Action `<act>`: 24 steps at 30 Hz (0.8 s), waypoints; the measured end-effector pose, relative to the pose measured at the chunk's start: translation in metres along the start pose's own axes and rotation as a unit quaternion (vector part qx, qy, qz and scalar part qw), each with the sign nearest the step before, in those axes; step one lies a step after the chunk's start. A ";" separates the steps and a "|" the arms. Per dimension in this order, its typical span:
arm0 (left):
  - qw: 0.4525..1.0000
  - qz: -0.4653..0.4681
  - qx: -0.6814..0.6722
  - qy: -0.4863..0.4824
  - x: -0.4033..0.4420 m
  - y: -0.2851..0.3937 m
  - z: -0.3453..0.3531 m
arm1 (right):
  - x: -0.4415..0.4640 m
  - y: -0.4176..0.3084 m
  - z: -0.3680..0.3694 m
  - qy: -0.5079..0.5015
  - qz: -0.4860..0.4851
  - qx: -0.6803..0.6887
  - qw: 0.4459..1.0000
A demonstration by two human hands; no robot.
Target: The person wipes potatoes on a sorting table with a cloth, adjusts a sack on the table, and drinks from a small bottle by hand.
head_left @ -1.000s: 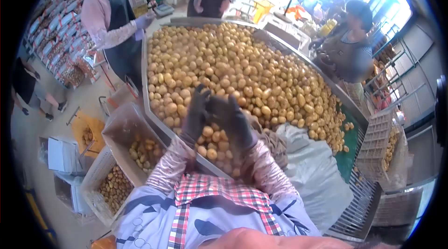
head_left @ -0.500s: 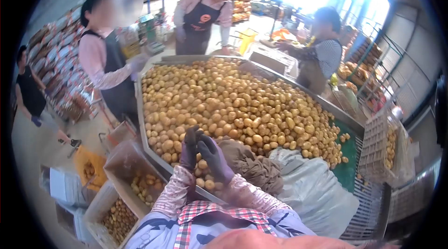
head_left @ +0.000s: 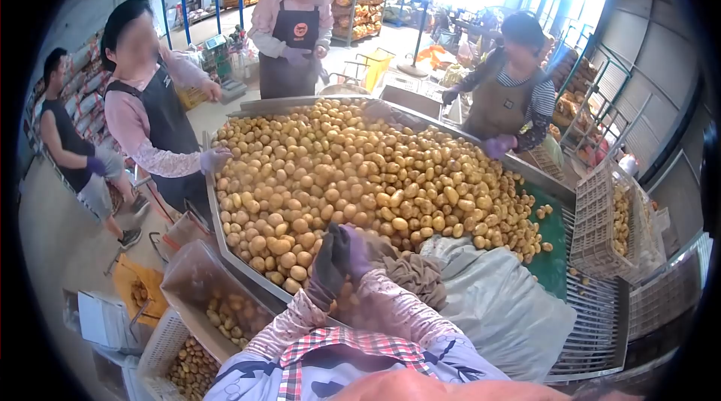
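Observation:
My left hand [head_left: 329,269], in a dark glove, is pressed against my right hand [head_left: 360,252], in a purple and dark glove, over the near edge of the potato heap [head_left: 330,164]. The fingers of both hands are together and pointing away from me; anything between them is hidden. The potatoes lie in a large metal-rimmed bin [head_left: 251,272]. Just right of my hands is a bunched brown cloth [head_left: 413,277], with a grey-white plastic sheet [head_left: 499,311] beside it.
Co-workers stand at the bin's left [head_left: 161,116], far side [head_left: 293,37] and right [head_left: 511,85]; another person [head_left: 71,131] is farther left. A lined box [head_left: 199,303] and crate of potatoes [head_left: 158,345] are at lower left. A crate [head_left: 601,224] and metal slats [head_left: 593,326] are at right.
My hands, apart a second ago, have come together over the heap. The view has tilted up. The left co-worker's hand has reached the potatoes, and the right co-worker's hand now rests near the rim.

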State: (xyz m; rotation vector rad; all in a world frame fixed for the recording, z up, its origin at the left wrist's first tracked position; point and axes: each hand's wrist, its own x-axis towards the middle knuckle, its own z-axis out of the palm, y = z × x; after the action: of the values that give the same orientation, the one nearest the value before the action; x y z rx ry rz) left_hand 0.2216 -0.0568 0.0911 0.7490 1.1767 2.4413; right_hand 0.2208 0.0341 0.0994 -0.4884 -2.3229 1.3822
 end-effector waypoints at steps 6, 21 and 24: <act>0.883 0.141 0.411 -0.175 0.031 -0.027 -0.024 | 0.007 0.002 -0.016 0.018 -0.065 -0.139 0.988; 0.944 -0.249 -0.172 -0.129 -0.008 0.100 0.035 | 0.110 0.067 -0.080 0.159 -0.081 -0.231 0.956; 0.941 -0.310 -0.072 -0.112 -0.023 0.149 -0.004 | 0.111 0.068 -0.154 0.184 -0.078 -0.341 0.919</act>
State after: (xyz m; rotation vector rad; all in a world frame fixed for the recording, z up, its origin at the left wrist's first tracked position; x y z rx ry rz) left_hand 0.2285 -0.1609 0.1999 0.4945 0.9490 1.8394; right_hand 0.2078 0.2340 0.1233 -0.6671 -2.3953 0.3253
